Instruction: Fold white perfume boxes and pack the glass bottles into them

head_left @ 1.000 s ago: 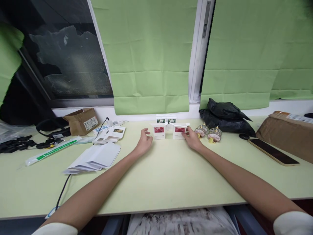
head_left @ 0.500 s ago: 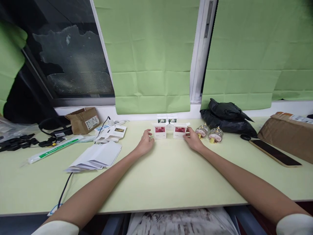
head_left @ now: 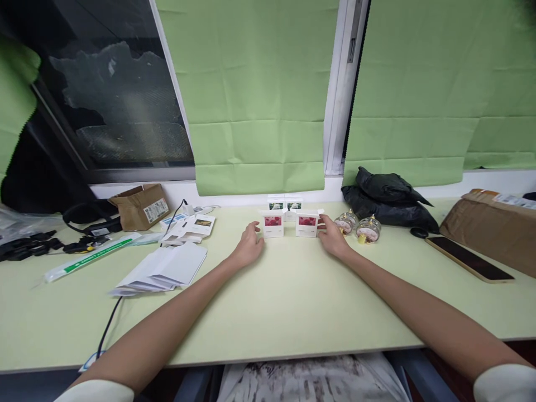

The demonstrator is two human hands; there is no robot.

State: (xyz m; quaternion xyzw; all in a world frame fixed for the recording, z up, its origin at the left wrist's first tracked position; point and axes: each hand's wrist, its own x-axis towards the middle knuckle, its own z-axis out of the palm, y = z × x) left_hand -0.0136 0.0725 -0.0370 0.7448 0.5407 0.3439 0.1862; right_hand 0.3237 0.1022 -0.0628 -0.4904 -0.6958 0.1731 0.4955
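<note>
Two small white boxes with pink-red flower pictures stand upright side by side, a gap between them: the left box [head_left: 273, 225] and the right box [head_left: 306, 226]. Their top flaps stick out. Just left of the left box is my left hand [head_left: 249, 247], open with fingers loosely curved and holding nothing. My right hand [head_left: 334, 238] is at the right box's right edge, fingers apart and not gripping; whether a fingertip still touches it I cannot tell. Behind these stand two more white boxes with white-flower pictures, a left one [head_left: 276, 206] and a right one [head_left: 293, 205], partly hidden.
Two round clear glass bottles with gold parts [head_left: 368, 229] sit right of my right hand. Farther right are a black plastic bag [head_left: 383, 204], a phone [head_left: 469, 259] and a brown parcel [head_left: 494, 229]. Folded white cartons [head_left: 167, 268] and an open cardboard box [head_left: 142, 207] lie left.
My right hand has drawn slightly away from the right box, its fingers loosening from the side. My left hand and the boxes stay nearly where they were; the view shifts a little.
</note>
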